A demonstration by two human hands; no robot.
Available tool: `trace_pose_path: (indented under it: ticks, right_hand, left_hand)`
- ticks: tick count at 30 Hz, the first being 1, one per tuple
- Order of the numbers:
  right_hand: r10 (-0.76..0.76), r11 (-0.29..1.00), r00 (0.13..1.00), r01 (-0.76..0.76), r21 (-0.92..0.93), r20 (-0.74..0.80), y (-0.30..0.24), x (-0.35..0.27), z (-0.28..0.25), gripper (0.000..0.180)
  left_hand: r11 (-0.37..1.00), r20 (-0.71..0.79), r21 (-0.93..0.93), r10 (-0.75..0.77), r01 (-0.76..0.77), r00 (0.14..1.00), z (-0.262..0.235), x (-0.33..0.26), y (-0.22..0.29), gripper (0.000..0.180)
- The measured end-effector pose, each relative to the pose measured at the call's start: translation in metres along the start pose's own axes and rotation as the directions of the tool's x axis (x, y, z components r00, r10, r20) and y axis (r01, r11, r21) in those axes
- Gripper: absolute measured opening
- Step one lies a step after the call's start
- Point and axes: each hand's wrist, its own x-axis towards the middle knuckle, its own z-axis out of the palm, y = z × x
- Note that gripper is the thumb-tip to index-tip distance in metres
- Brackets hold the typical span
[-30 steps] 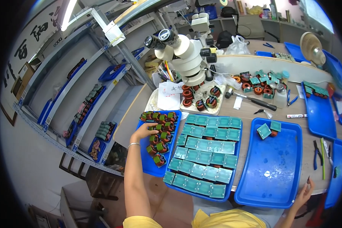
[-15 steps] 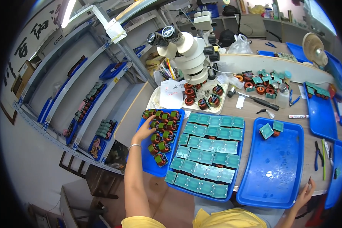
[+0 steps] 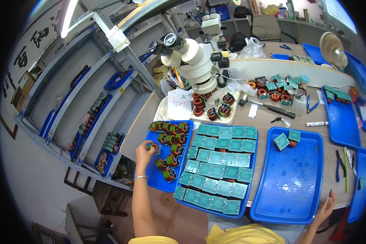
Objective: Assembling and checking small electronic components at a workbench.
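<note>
My left hand (image 3: 143, 153) is closed around a wire-wound coil (image 3: 153, 149) with a small board on it, over the left edge of a blue tray (image 3: 155, 182). Several green-and-copper coils (image 3: 173, 161) stand in that tray. Beside it, a second blue tray (image 3: 247, 203) is filled with rows of teal circuit boards (image 3: 213, 170), with bits of coil showing between them. My right hand (image 3: 324, 208) is at the lower right corner of a third blue tray (image 3: 288, 179); its fingers pinch a small dark thing I cannot make out. Two board-topped coils (image 3: 281, 142) lie in the third tray's far end.
A microscope (image 3: 195, 61) stands behind the trays, with coils on a pale board (image 3: 212, 117) under it. Farther right lie a hammer (image 3: 274, 109), a pile of coils and boards (image 3: 278, 90), pliers (image 3: 338, 166) and more blue trays (image 3: 345, 126). Shelves (image 3: 89, 97) stand left.
My left hand has taken a coil from the left tray and drawn it toward me and to the left. The right hand stays in place. The whole view has shifted slightly.
</note>
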Motion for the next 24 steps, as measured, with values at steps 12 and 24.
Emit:
trace_pose_path:
  ticks: [12,24]
  right_hand:
    - [0.101,0.995,0.994,-0.102,0.020,0.034,0.003,-0.002,-0.004,0.025]
    - [0.067,0.996,0.998,-0.068,0.065,0.013,-0.003,-0.004,-0.001,0.025]
  left_hand:
    - [0.983,-0.030,-0.179,-0.029,0.023,0.999,0.036,0.053,-0.036,0.036]
    - [0.962,0.060,-0.124,0.251,-0.243,0.966,0.022,-0.008,0.054,0.039]
